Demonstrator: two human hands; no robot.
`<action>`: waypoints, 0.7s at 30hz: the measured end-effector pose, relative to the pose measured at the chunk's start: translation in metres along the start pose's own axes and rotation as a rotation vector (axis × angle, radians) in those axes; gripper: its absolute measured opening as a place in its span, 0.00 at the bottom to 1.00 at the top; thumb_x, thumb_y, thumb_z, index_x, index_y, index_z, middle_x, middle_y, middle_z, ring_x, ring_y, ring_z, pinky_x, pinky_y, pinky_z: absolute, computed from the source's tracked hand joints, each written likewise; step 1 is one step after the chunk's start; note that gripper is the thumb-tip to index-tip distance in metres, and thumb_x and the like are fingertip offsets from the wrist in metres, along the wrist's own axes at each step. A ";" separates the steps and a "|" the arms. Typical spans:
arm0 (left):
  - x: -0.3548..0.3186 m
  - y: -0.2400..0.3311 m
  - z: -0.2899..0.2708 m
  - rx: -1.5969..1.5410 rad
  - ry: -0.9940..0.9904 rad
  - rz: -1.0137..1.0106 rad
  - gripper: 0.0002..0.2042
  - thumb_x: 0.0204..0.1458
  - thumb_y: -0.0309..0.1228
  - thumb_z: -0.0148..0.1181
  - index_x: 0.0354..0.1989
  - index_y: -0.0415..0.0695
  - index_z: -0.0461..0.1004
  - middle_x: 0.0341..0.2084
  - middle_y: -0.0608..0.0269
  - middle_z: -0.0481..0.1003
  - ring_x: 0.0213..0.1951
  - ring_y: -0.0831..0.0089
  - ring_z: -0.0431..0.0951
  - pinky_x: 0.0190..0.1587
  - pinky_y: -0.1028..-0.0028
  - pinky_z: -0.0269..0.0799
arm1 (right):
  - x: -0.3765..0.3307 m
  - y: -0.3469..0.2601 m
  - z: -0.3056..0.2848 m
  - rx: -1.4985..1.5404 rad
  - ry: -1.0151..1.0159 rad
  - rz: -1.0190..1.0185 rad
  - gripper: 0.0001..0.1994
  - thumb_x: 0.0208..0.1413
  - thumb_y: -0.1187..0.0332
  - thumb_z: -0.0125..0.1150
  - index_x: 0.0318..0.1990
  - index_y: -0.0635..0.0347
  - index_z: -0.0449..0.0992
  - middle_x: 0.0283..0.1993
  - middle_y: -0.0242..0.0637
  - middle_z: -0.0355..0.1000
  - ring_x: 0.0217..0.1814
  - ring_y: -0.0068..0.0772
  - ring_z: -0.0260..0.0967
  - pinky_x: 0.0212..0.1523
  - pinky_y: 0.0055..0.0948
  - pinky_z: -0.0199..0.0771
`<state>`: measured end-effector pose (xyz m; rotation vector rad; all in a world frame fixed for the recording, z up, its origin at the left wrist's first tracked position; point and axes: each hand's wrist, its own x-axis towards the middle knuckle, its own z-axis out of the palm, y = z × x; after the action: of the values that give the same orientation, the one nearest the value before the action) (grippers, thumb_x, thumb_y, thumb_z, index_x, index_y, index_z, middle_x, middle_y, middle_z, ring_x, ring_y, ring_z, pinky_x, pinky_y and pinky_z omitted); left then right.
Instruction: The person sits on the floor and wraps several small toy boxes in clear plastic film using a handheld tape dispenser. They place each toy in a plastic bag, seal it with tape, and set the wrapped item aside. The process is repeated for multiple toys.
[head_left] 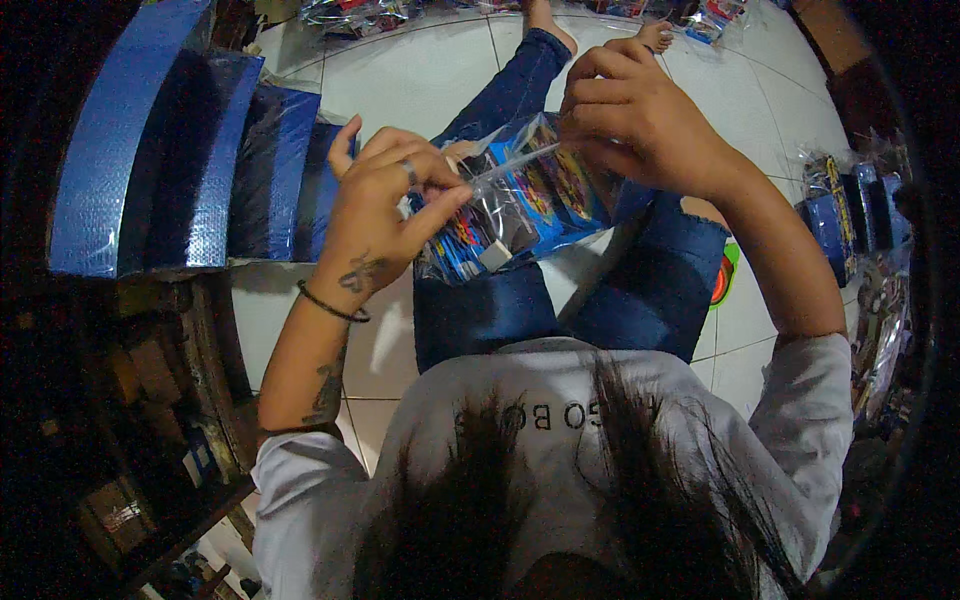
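A clear plastic bag [520, 205] filled with blue, brightly printed packs lies across my lap. Along its top edge runs a pale folded strip, stretched between my two hands. My left hand [395, 195], with a ring and a dark wristband, pinches the strip's left end between thumb and fingers. Higher up on the right, my right hand [640, 120] has its fingers closed on the other end of that edge. The tips of the right fingers are partly hidden. A small white piece [494, 256] shows at the bag's lower side.
Large blue plastic-wrapped bundles [215, 160] stand in a row at the left. Dark wooden shelving [150, 380] sits below them. More wrapped packs [845, 215] are at the right. A green and orange round object [724, 275] lies on the tiled floor [770, 90] beside my leg.
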<state>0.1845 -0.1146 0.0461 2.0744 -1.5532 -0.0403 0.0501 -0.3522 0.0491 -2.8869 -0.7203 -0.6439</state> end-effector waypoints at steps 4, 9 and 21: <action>0.003 0.004 0.002 -0.133 0.214 0.055 0.07 0.46 0.38 0.65 0.30 0.51 0.78 0.26 0.71 0.76 0.39 0.71 0.74 0.62 0.55 0.42 | 0.005 -0.002 -0.002 0.031 -0.004 0.000 0.09 0.42 0.67 0.64 0.31 0.55 0.73 0.35 0.31 0.69 0.48 0.36 0.64 0.51 0.40 0.60; 0.022 0.009 0.030 -0.097 0.087 0.128 0.07 0.52 0.35 0.60 0.35 0.46 0.77 0.31 0.65 0.76 0.40 0.68 0.75 0.57 0.63 0.57 | 0.007 -0.002 -0.003 0.035 -0.017 0.010 0.09 0.42 0.67 0.65 0.32 0.55 0.74 0.36 0.32 0.69 0.48 0.36 0.65 0.52 0.40 0.61; 0.039 0.001 0.040 -0.234 -0.024 0.027 0.10 0.55 0.35 0.56 0.39 0.42 0.74 0.33 0.64 0.75 0.43 0.70 0.73 0.59 0.63 0.56 | -0.006 -0.007 0.020 -0.314 0.031 -0.099 0.11 0.44 0.64 0.55 0.36 0.53 0.75 0.44 0.30 0.68 0.52 0.32 0.64 0.58 0.40 0.60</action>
<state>0.1829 -0.1658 0.0243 1.8765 -1.5120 -0.2264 0.0494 -0.3447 0.0283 -3.1285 -0.8301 -0.8858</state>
